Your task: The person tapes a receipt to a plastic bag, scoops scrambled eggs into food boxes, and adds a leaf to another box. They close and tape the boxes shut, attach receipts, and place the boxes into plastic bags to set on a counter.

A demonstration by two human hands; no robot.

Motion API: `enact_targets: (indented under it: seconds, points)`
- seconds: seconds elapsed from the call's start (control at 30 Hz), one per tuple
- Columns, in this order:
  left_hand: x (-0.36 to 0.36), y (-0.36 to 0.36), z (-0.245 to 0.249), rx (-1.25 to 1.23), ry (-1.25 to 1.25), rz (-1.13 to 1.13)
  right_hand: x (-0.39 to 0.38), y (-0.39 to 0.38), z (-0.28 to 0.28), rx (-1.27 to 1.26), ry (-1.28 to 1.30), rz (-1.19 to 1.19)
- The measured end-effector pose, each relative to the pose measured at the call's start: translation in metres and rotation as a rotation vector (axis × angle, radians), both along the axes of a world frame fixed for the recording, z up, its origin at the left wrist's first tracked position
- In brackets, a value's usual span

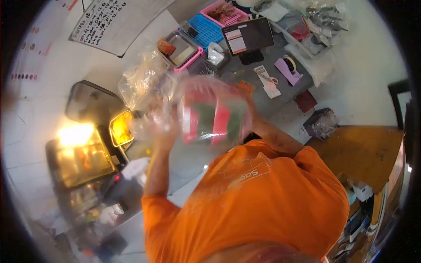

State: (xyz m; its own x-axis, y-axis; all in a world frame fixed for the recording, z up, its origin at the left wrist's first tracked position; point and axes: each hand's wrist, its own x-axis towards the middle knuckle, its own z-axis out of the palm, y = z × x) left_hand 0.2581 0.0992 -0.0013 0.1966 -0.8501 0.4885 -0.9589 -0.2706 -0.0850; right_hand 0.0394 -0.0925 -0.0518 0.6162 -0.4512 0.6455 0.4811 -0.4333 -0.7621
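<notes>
Both my hands are raised in front of my orange shirt [263,197] and hold up a clear plastic bag [215,116] with red and green contents. My left hand [161,128] grips the bag's left side. My right hand [248,97] holds its upper right edge and is partly hidden behind the plastic. Bag and hands are blurred by motion.
Beyond the bag, a grey table [280,105] carries pink and blue baskets [206,28], a dark screen [247,35], a purple tape dispenser [287,68], scissors [268,79] and crumpled plastic bags [140,83]. A glowing warmer case [83,153] stands left, a wooden counter [364,149] right.
</notes>
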Motion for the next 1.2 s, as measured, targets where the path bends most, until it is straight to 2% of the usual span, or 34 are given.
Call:
enact_targets:
  seconds: [0.03,0.1,0.17,0.2,0.23,0.27,0.33,0.37,0.4,0.43,0.47,0.5,0.53,0.57,0.6,0.67,0.73,0.8,0.83,0.87,0.9,0.97,1.0,1.03,1.07,1.1,1.13,1.17,1.2]
  points:
    - [-0.003,-0.011,0.010,0.007,-0.009,0.012,0.000,-0.012,-0.015,0.007,-0.009,0.012]
    - [-0.016,-0.045,0.043,0.115,0.434,-0.028,0.011,-0.017,-0.039,0.061,0.165,0.049]
    - [-0.026,-0.047,0.044,0.110,0.422,0.032,0.022,-0.014,-0.065,0.123,0.346,0.090]
    - [-0.034,-0.043,0.032,0.131,0.455,0.087,-0.007,-0.036,-0.076,0.148,0.437,0.112]
    - [-0.042,-0.037,0.018,0.148,0.486,0.142,0.031,-0.027,-0.093,0.167,0.526,0.133]
    - [-0.027,-0.025,-0.008,0.143,0.480,0.157,0.035,-0.042,-0.109,0.185,0.615,0.155]
    - [-0.086,0.032,-0.075,-0.106,0.793,0.334,0.114,-0.063,-0.126,0.218,0.801,0.204]
    - [-0.079,0.051,-0.102,-0.237,0.944,0.419,0.121,-0.063,-0.140,0.234,0.894,0.227]
    - [-0.088,0.069,-0.135,-0.241,0.941,0.434,0.144,-0.073,-0.148,-0.035,0.808,0.114]
    - [-0.099,0.084,-0.168,-0.290,0.909,0.655,0.168,-0.086,-0.151,-0.301,0.709,0.001]
    - [-0.111,0.089,-0.185,-0.336,0.869,0.877,0.186,-0.090,-0.148,-0.482,0.787,0.032]
    - [-0.124,0.071,-0.179,-0.283,0.137,0.826,0.203,-0.093,-0.142,-0.667,0.857,0.060]
    - [-0.132,0.055,-0.172,-0.377,0.263,0.855,0.223,-0.096,-0.150,-0.677,0.851,0.068]
    - [-0.137,0.043,-0.170,-0.475,0.390,0.878,0.243,-0.095,-0.168,-0.764,1.011,0.129]
    - [-0.137,0.034,-0.177,-0.487,0.389,0.884,0.254,-0.092,-0.172,-0.851,1.171,0.186]
    - [-0.133,0.028,-0.201,-0.840,0.527,0.820,0.255,-0.092,-0.179,-0.901,1.107,0.155]
    - [-0.122,0.051,-0.247,-0.785,0.581,0.836,0.251,-0.095,-0.178,-0.951,1.049,0.120]
    - [-0.121,0.051,-0.246,-0.729,0.641,0.846,0.249,-0.097,-0.174,-0.952,1.041,0.164]
    - [-0.125,0.043,-0.213,-0.755,0.877,0.853,0.245,-0.096,-0.167,-0.963,1.046,0.165]
    - [-0.130,0.036,-0.184,-0.778,1.114,0.854,0.240,-0.095,-0.152,-0.921,1.021,0.113]
    - [-0.129,0.039,-0.169,-0.789,1.122,0.857,0.237,-0.093,-0.141,-0.878,0.994,0.063]
    - [-0.121,0.053,-0.149,-0.236,1.127,0.734,0.236,-0.098,-0.138,-0.894,0.949,0.001]
    - [-0.119,0.058,-0.145,-0.244,1.139,0.736,0.232,-0.099,-0.133,-0.900,0.901,-0.061]
    - [-0.117,0.064,-0.142,-0.195,1.161,0.616,0.224,-0.098,-0.129,-0.908,0.908,-0.053]
    - [-0.116,0.068,-0.141,-0.146,1.178,0.496,0.213,-0.093,-0.112,-0.706,0.785,-0.086]
    - [-0.114,0.071,-0.144,-0.152,1.185,0.504,0.207,-0.088,-0.104,-0.505,0.657,-0.115]
    - [-0.112,0.075,-0.151,-0.120,1.090,0.467,0.203,-0.083,-0.110,-0.225,0.485,-0.015]
    - [-0.112,0.081,-0.157,-0.086,0.998,0.441,0.191,-0.070,-0.097,-0.227,0.494,0.010]
    - [-0.112,0.086,-0.165,-0.088,1.016,0.474,0.169,-0.049,-0.069,0.079,0.642,0.272]
